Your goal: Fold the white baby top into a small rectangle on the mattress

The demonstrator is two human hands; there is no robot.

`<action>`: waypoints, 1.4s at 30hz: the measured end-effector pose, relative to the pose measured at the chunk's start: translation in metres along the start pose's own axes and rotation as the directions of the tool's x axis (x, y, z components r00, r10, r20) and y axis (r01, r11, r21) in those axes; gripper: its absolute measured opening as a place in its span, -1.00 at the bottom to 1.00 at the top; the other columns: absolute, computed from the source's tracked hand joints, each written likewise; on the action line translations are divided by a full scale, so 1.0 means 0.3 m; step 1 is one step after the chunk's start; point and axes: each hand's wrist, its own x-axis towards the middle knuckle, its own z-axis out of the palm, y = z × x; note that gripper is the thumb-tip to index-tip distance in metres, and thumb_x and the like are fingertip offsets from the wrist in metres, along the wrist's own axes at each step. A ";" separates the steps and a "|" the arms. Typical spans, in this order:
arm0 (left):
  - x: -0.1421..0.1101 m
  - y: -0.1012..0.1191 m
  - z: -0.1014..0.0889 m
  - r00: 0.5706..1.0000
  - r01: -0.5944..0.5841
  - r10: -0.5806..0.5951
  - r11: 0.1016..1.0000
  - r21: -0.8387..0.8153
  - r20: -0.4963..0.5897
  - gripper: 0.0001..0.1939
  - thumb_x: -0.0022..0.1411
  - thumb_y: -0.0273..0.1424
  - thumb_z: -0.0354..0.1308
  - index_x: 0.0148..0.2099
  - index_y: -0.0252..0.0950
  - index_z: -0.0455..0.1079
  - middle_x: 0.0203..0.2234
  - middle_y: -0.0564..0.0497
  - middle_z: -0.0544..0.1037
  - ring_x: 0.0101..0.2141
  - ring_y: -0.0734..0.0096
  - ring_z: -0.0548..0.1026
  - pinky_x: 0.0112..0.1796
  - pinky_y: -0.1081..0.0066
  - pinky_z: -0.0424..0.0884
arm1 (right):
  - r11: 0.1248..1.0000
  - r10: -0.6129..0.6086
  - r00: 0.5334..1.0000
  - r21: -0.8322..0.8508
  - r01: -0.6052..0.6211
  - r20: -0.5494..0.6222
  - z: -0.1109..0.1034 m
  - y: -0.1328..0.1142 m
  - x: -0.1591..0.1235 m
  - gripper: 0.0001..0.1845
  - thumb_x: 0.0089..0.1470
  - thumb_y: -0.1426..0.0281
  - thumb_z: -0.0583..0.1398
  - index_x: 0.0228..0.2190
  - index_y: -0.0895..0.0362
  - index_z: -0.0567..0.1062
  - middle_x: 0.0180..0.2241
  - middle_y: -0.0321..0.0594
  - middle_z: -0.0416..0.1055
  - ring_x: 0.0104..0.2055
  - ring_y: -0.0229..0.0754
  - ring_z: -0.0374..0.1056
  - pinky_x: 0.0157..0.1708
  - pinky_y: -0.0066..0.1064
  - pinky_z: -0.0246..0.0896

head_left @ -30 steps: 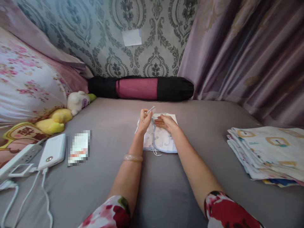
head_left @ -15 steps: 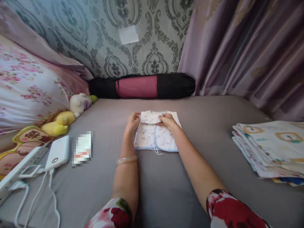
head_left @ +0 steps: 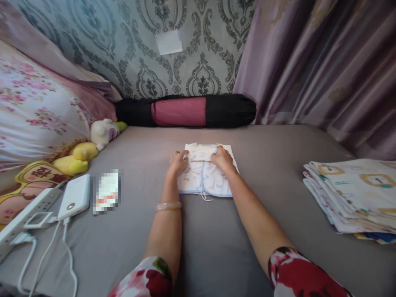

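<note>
A small white baby shirt with pale prints, blue trim and white tie strings lies on the grey bed sheet. One sleeve is folded flat across its chest. At the shirt's left edge, my left hand has its fingers curled on the cloth at the fold. Thumb and fingers of my right hand pinch the sleeve's blue-edged end on the right side. Parts of the shirt's sides are hidden under both hands.
Folded printed cloths are stacked on the right. To the left lie a white power bank, a power strip with cables, a blurred-out packet and plush toys. A black-and-red bolster-shaped bag lies along the wall.
My left hand has moved right, from beside the shirt onto its left edge. My right hand has shifted slightly right along the folded sleeve, its grip kept.
</note>
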 end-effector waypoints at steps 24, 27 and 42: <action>0.017 0.117 0.045 0.962 -0.269 0.244 0.915 0.301 0.120 -0.50 0.40 -0.24 -0.23 0.28 -0.32 0.18 0.27 -0.22 0.21 0.28 0.02 0.08 0.21 0.00 0.00 | 0.878 -0.452 0.892 -0.165 0.450 0.024 0.155 -0.021 -0.048 -0.45 0.30 0.26 -0.14 0.25 0.09 0.18 0.33 -0.14 -0.01 0.37 0.06 -0.21 0.27 0.10 -0.45; 0.004 0.105 0.049 0.963 -0.259 0.214 0.906 0.335 0.164 -0.44 0.41 -0.18 -0.27 0.32 -0.30 0.11 0.31 -0.20 0.13 0.30 0.02 0.02 0.22 0.01 -0.01 | 0.880 -0.446 0.895 -0.177 0.440 0.006 0.160 -0.018 -0.049 -0.45 0.29 0.26 -0.14 0.25 0.10 0.20 0.32 -0.13 0.02 0.36 0.07 -0.19 0.27 0.11 -0.43; 0.028 0.123 0.051 0.933 -0.360 0.338 0.881 0.307 0.124 -0.46 0.39 -0.30 -0.26 0.32 -0.38 0.11 0.29 -0.25 0.15 0.31 0.10 0.02 0.25 0.05 -0.06 | 0.883 -0.442 0.897 -0.181 0.432 -0.018 0.161 -0.022 -0.056 -0.44 0.28 0.29 -0.15 0.24 0.13 0.20 0.31 -0.11 0.05 0.36 0.06 -0.18 0.27 0.11 -0.43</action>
